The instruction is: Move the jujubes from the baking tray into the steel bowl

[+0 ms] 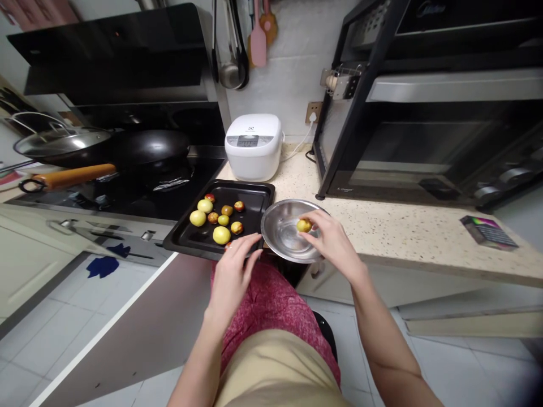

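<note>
My right hand [328, 234] pinches a yellow-brown jujube [304, 225] between thumb and fingertips, over a shiny metal bowl [278, 237]. No other fruit shows in the bowl. At the front right corner of a black baking tray [258, 195], my left hand [235, 265] is held with curved fingers, thumb apart, and nothing visible in its grasp. A reddish jujube on the tray is partly hidden behind it. Several more round fruits lie on the tray: pale yellow-green ones [221, 235] and smaller red-brown mottled ones [236, 228]. The bowl stands right beside the tray.
A white rice cooker [253, 150] stands behind the tray. On the left stove are a wok [148, 147] and a lidded pan [63, 141]. An oven [416, 147] fills the right side; a small dark box [487, 232] lies before it. A cabinet door [127, 322] stands ajar below.
</note>
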Demonstrator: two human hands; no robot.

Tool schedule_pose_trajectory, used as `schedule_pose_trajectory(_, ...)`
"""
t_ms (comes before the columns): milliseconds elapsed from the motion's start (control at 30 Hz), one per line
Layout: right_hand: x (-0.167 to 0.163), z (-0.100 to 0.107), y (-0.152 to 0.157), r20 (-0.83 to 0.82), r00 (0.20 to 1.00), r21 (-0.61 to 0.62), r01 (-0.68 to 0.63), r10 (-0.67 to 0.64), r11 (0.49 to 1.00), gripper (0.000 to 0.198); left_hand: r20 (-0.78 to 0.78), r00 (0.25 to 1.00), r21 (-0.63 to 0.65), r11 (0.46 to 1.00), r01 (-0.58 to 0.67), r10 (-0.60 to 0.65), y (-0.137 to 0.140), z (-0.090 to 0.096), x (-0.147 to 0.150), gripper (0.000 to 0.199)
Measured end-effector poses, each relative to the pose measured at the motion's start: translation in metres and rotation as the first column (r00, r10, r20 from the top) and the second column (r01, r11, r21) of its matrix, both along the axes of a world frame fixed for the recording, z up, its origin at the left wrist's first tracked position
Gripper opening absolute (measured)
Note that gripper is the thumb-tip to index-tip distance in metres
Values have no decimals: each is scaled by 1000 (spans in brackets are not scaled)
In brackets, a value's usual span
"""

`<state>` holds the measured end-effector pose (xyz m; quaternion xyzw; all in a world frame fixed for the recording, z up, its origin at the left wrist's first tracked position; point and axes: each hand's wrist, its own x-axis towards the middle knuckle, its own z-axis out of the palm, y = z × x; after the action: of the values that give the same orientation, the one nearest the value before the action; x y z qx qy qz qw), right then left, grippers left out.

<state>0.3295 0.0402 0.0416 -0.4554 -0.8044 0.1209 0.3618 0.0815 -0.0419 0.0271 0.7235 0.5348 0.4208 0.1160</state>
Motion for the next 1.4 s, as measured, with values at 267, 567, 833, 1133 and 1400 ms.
schedule_pose_trajectory(267,-8,-14,32,445,890,-12,113,-96,994,17,-448,857,54,964,-261,257,7,-2,-44,19)
schedule_pose_trajectory(567,-4,-11,30,478,860,-18,211,-177,977,15,-553,798,-29,952,-306,239,12,-3,-41,22)
schedule_pose_trajectory(833,6,-7,4,263,945,12,200,-196,980,18,-548,832,-190,956,-224,86,34,7,-33,14)
schedule_pose_trajectory(1133,8,-21,-49,-159,960,184,257,-229,949,17,-167,982,21,996,87,-82,47,39,-3,20)
schedule_pose_trajectory(1400,9,-19,-71,-285,948,244,212,-139,946,18,-388,846,-141,931,338,-366,118,25,51,15)
